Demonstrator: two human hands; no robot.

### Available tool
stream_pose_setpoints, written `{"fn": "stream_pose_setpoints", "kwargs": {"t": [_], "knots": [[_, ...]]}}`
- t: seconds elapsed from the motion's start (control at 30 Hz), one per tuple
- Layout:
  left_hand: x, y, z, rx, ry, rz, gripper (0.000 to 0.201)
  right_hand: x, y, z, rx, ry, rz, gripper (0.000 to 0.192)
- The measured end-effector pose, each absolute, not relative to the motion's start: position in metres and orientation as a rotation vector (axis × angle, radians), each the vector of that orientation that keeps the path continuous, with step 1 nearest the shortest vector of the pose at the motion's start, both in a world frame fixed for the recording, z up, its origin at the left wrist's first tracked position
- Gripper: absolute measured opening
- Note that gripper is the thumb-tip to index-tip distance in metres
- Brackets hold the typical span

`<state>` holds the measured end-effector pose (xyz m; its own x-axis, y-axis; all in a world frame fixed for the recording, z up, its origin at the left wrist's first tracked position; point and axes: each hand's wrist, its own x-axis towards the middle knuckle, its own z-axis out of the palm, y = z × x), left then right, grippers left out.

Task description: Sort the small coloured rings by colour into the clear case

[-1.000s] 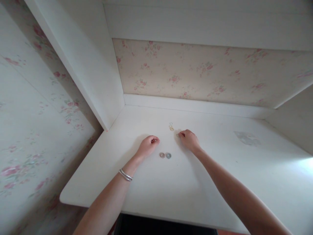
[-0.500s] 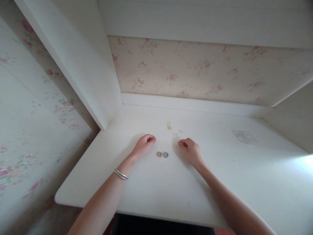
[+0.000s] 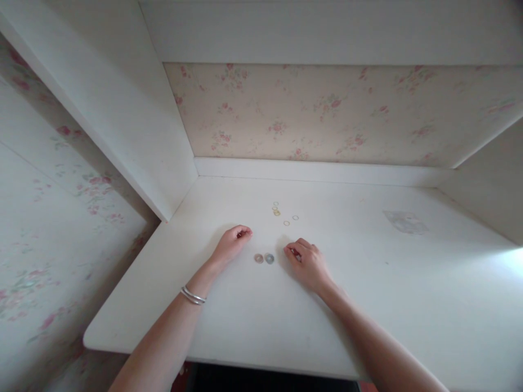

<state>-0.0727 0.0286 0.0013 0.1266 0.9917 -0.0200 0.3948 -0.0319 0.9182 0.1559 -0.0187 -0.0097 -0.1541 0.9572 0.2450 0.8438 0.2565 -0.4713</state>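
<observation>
Bare forearms, no sleeves, thin silver bangles (image 3: 193,295) — a stacked pair — on left wrist

counter (image 3: 253,326): white, worn patch (image 3: 404,222) | back wall (image 3: 327,114): cream floral wallpaper under a white shelf (image 3: 327,27) | side panel (image 3: 122,109): white | left wall (image 3: 41,228): floral wallpaper | light: bright glare at the right edge

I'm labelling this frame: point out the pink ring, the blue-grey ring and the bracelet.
pink ring (image 3: 259,258), head view, on its band.
blue-grey ring (image 3: 269,258), head view, on its band.
bracelet (image 3: 193,296), head view, on the band across the left wrist.
</observation>
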Motion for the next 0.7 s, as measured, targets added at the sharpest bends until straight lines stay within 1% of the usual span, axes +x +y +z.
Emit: {"fn": "stream_pose_setpoints", "kwargs": {"t": [0.2,0.33,0.53,0.6,0.7], "knots": [[-0.072,0.031,-0.001,1.574,1.39,0.914,0.028,0.147,-0.027,-0.006,-1.611,-2.178,0.221,0.029],[-0.073,0.031,-0.003,1.581,1.382,0.899,0.027,0.151,-0.024,-0.007,-1.665,-2.157,0.253,0.027],[-0.073,0.031,-0.004,1.584,1.396,0.892,0.028,0.179,0.021,-0.008,-1.884,-1.895,0.175,0.028],[-0.073,0.031,-0.005,1.581,1.398,0.899,0.029,0.189,0.039,-0.007,-1.947,-1.922,0.126,0.031],[-0.074,0.032,-0.007,1.587,1.391,0.907,0.029,0.196,0.057,-0.006,-1.993,-2.034,0.087,0.031]]}}
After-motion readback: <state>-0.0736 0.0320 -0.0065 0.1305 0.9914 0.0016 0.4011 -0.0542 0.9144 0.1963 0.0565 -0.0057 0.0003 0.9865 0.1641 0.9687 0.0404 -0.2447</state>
